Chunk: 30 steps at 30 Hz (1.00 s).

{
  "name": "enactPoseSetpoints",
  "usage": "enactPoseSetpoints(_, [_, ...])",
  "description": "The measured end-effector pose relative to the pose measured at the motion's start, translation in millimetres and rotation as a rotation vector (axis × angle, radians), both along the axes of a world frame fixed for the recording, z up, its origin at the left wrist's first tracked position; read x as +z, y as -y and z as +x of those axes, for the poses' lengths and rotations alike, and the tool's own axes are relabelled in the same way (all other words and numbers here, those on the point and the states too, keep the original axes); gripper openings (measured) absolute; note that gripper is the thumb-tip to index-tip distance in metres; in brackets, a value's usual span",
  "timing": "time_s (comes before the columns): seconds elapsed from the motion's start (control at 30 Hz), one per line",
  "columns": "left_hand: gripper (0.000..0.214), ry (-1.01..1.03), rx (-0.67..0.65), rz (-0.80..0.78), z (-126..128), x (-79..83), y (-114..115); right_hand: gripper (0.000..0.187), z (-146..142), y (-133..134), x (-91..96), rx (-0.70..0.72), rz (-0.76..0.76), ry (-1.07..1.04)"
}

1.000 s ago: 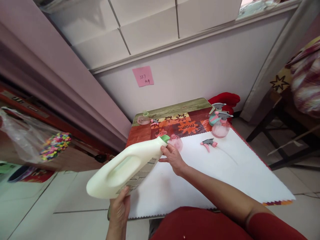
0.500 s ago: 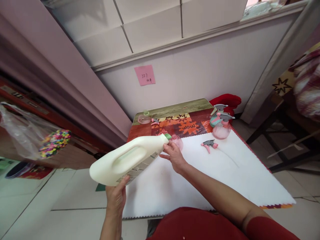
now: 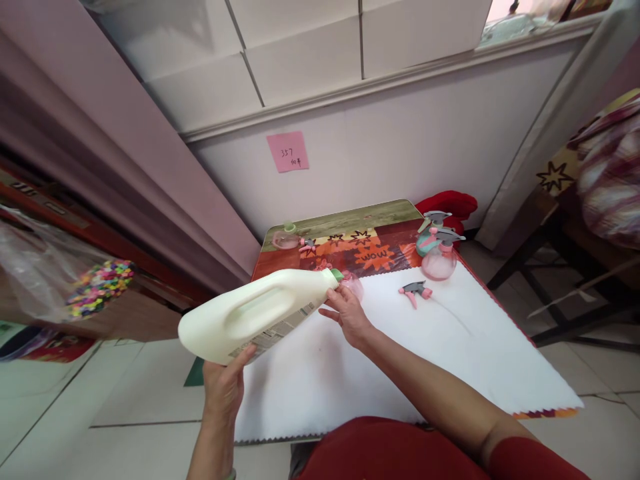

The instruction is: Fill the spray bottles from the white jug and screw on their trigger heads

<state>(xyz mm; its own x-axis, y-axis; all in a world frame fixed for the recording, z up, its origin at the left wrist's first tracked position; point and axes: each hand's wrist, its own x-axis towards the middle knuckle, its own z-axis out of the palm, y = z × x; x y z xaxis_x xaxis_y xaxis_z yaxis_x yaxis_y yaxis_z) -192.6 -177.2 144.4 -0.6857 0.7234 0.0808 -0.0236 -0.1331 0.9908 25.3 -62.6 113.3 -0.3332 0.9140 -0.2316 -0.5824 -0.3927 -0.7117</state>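
Currently, white btl (image 3: 263, 327) in grasp: L hand (image 3: 223, 388) near base, R hand (image 3: 353, 318) at neck.

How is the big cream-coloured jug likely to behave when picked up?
The jug is probably fairly stiff, as its moulded body shows no sag. Its smooth surface may be slippery. It could be awkward to balance one-handed: it looks long, and here the left hand supports its lower end while the right hand is at its neck.
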Motion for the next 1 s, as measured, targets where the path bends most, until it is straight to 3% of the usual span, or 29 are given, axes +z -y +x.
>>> enactPoseSetpoints(0.23, [0.082, -0.027, -0.032, 0.010, -2.9, 3.0, -2.2, 0.042, 0.2, -2.3, -4.2, 0.006, -0.013, -0.011])
enactPoseSetpoints(1.0, [0.074, -0.079, -0.105, 0.006, -11.7, 13.6, -7.9, 0.040, -1.8, -6.4, -4.2, 0.000, -0.018, -0.054])
